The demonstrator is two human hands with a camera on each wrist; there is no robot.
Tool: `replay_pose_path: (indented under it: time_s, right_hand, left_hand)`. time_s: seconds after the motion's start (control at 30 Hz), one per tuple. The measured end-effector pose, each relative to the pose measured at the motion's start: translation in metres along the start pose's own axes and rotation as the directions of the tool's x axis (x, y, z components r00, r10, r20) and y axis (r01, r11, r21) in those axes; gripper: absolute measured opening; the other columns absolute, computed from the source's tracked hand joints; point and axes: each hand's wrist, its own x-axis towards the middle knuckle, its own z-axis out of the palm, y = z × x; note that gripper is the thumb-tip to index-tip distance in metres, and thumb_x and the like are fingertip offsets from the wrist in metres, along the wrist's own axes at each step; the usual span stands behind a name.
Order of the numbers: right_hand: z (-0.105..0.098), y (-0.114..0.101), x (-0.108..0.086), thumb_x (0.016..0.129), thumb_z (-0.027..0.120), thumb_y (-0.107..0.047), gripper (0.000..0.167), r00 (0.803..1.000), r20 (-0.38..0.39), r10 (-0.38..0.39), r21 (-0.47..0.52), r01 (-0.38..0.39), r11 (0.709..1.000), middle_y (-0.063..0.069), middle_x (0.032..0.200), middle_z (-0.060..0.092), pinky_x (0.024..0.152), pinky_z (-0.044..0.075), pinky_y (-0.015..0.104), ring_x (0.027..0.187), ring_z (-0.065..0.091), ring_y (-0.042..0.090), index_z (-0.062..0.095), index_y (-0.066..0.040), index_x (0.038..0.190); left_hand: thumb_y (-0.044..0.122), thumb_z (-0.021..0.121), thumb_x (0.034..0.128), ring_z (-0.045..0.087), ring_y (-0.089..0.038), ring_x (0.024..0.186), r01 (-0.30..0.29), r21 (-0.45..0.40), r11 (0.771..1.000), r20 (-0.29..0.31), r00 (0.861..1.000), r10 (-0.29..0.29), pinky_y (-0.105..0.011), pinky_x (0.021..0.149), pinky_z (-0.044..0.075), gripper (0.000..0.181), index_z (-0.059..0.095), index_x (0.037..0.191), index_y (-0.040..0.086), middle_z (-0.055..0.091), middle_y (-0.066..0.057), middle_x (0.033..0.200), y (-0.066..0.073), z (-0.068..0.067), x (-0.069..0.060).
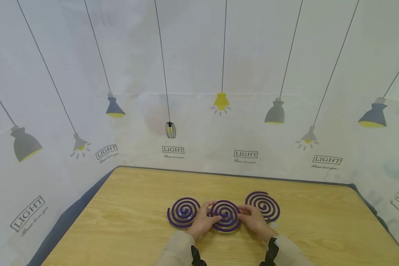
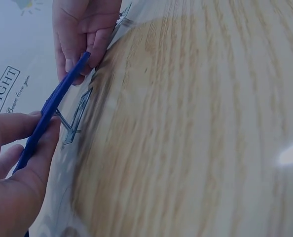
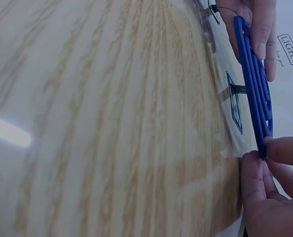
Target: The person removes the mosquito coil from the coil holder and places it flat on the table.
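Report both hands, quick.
Left hand: holding the middle coil by its left edge.
Right hand: holding the same coil by its right edge.

Wood-grain table [image 1: 136,207], white printed walls [image 1: 193,66] around it.
We've got a dark edge strip [image 1: 65,221] along the table's left, back and right. Above the table's far edge we see printed pendant lamps [image 1: 275,112] in grey, blue and yellow on thin lines; boxed LIGHT labels [image 1: 173,150] sit lower, nearer the table. Both repeat left and right of it. Wrist views: bright glare patch [image 2: 292,154] on the table.
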Motion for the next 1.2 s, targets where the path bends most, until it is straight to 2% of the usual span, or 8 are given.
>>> replay_pose_path:
  time_s: [0.1,0.37,0.53,0.7,0.9,1.0,1.2]
  right_hand:
    - [-0.002,0.000,-0.002,0.076,0.060,0.006,0.028,1.000,0.001,-0.009,-0.013,0.009,1.000,0.016,0.092,0.062,0.072,0.050,0.032,0.085,0.058,0.026,0.057,0.011,0.104]
    - [-0.012,0.000,-0.007,0.076,0.058,0.009,0.028,0.999,-0.040,0.014,-0.009,-0.014,1.000,0.013,0.086,0.061,0.061,0.051,0.027,0.076,0.057,0.019,0.055,0.013,0.104]
    - [-0.009,-0.004,-0.007,0.077,0.058,0.007,0.029,0.999,-0.022,0.050,0.051,-0.048,0.998,0.013,0.088,0.059,0.062,0.052,0.029,0.075,0.057,0.017,0.055,0.013,0.106]
    - [-0.006,-0.005,-0.007,0.075,0.060,0.006,0.032,0.998,-0.027,0.054,0.035,-0.053,0.998,0.012,0.088,0.060,0.062,0.051,0.028,0.076,0.057,0.018,0.055,0.011,0.106]
    - [-0.003,-0.007,-0.006,0.075,0.061,0.005,0.033,0.999,-0.022,0.043,0.023,-0.042,0.999,0.013,0.090,0.060,0.065,0.051,0.028,0.081,0.055,0.020,0.056,0.011,0.106]
    - [-0.003,-0.006,-0.007,0.074,0.061,0.004,0.033,0.999,-0.020,0.037,0.022,-0.036,0.999,0.013,0.091,0.059,0.065,0.050,0.027,0.082,0.055,0.020,0.056,0.010,0.106]
    - [-0.006,-0.005,-0.010,0.075,0.059,0.009,0.034,0.996,-0.014,0.083,0.108,-0.081,0.991,0.014,0.090,0.056,0.063,0.052,0.029,0.076,0.056,0.017,0.054,0.012,0.108]
  left_hand:
    - [-0.002,0.066,0.0745,0.057,-0.019,0.082,0.011,-0.002,1.000,-0.015,1.000,-0.011,-0.029,0.069,0.048,0.053,0.045,0.123,0.000,0.058,-0.014,0.098,-0.001,0.002,0.001]
    - [-0.003,0.068,0.0726,0.057,-0.016,0.080,0.024,-0.032,0.999,-0.008,1.000,-0.024,-0.027,0.069,0.048,0.053,0.048,0.121,0.002,0.058,-0.011,0.095,-0.002,0.014,0.003]
    - [-0.004,0.068,0.0708,0.055,-0.017,0.080,0.015,-0.029,0.999,-0.042,0.999,-0.016,-0.026,0.066,0.048,0.053,0.050,0.120,0.001,0.057,-0.011,0.096,-0.002,0.010,0.001]
    - [-0.002,0.068,0.0720,0.054,-0.018,0.082,0.015,-0.025,1.000,-0.061,0.998,-0.017,-0.028,0.067,0.049,0.049,0.051,0.118,0.001,0.055,-0.012,0.099,-0.002,0.007,0.001]
    - [0.006,0.060,0.0820,0.052,-0.013,0.077,0.022,-0.016,1.000,-0.063,0.998,-0.023,-0.026,0.064,0.047,0.039,0.051,0.119,0.003,0.054,-0.009,0.097,-0.001,0.003,0.000]
    - [0.003,0.060,0.0815,0.053,-0.013,0.076,0.023,-0.024,0.999,-0.066,0.998,-0.025,-0.026,0.064,0.048,0.038,0.052,0.119,0.002,0.054,-0.009,0.096,-0.002,0.002,0.001]
    - [0.001,0.062,0.0791,0.054,-0.012,0.074,0.025,-0.063,0.998,-0.048,0.998,-0.028,-0.025,0.064,0.048,0.038,0.053,0.116,0.001,0.054,-0.009,0.094,-0.001,0.005,0.002]
